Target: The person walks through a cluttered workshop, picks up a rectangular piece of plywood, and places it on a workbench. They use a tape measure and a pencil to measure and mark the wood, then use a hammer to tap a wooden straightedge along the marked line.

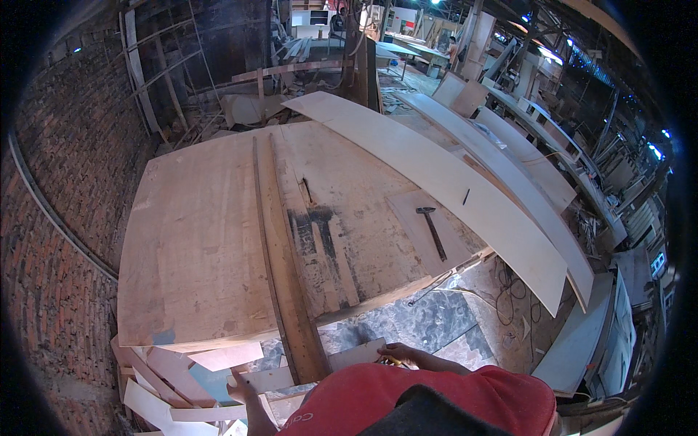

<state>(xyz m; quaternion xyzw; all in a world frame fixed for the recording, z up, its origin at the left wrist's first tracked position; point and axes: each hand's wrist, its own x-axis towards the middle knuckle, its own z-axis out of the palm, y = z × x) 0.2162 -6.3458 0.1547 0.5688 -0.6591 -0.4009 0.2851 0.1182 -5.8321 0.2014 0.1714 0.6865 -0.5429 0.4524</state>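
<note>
A pale wooden strip (356, 355) runs crosswise near my body, its middle hidden by a long brown plank (286, 291). My left hand (240, 387) is closed on the strip's left end. At its right end, the fingers of my right hand (404, 355) grip the edge. A small yellow thing (392, 360) shows under those fingers, too small to name. The plank lies lengthwise over a large plywood worktable (196, 240), its near end jutting past the edge toward me. A hammer (433, 231) rests on a thin board at the table's right.
Two long pale panels (436, 185) slant along the table's right side, with a small dark rod (466, 196) on the nearer one. Offcuts (211, 357) lie at the lower left. A brick wall (69, 218) stands left; cables (512, 283) trail over the floor at right.
</note>
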